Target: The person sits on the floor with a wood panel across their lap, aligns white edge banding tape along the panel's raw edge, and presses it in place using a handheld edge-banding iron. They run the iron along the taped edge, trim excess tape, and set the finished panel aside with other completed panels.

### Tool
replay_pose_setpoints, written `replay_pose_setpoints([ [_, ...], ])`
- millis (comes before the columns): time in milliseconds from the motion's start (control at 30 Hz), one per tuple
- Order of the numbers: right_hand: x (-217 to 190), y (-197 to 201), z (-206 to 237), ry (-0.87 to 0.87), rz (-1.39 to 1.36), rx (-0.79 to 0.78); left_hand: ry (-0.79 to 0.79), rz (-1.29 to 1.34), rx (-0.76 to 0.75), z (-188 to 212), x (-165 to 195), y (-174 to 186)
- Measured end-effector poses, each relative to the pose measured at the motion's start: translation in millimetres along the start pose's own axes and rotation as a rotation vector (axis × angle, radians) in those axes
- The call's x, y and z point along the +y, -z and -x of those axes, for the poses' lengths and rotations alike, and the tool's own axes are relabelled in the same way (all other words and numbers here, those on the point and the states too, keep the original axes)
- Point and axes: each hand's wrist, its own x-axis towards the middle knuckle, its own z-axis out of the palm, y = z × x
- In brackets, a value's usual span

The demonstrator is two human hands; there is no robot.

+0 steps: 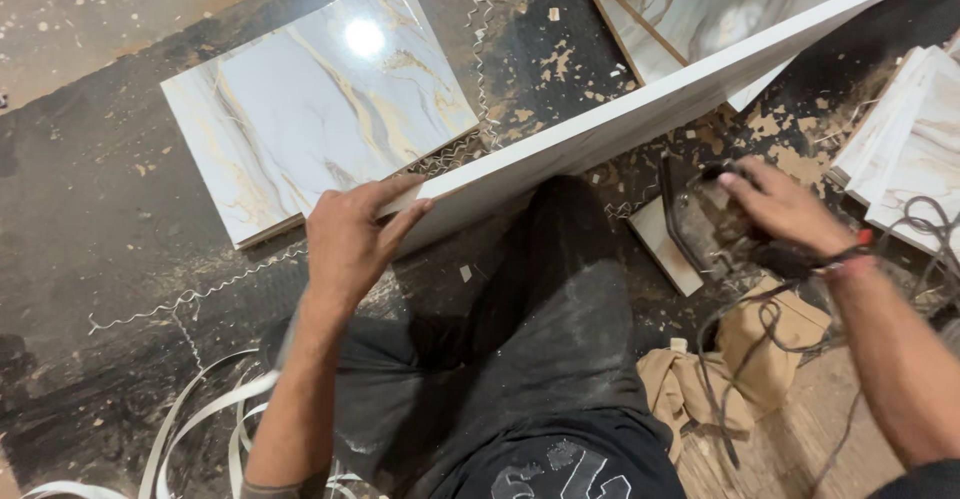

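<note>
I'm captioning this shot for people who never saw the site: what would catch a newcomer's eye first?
First the long white tile held on edge across the middle, gripped at its near end by the left hand. Then the glossy marbled tile lying flat at upper left with a bright glare spot. At right, the right hand rests on a dark corded tool on the dusty floor.

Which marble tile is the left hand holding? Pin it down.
The long tile tilted on edge across the knee, gripped by the left hand; the others lie flat on the floor.
</note>
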Motion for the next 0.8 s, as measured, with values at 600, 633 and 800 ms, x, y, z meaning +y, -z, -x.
replay_pose_setpoints([
  [600, -213.4, 89.8, -31.6, 0.302, 0.21, 0.022, -0.056, -0.159, 0.122, 2.4, -3.2, -10.6],
  [633, -224.0, 86.4, -31.6, 0.266, 0.269, 0.021, -0.043, -0.142, 0.107, 2.1, -3.9, -10.9],
  [800, -273.0, 51.8, -10.7, 0.34, 0.281, -0.105, -0.044, -0.138, 0.087, 3.7, -4.4, -12.7],
])
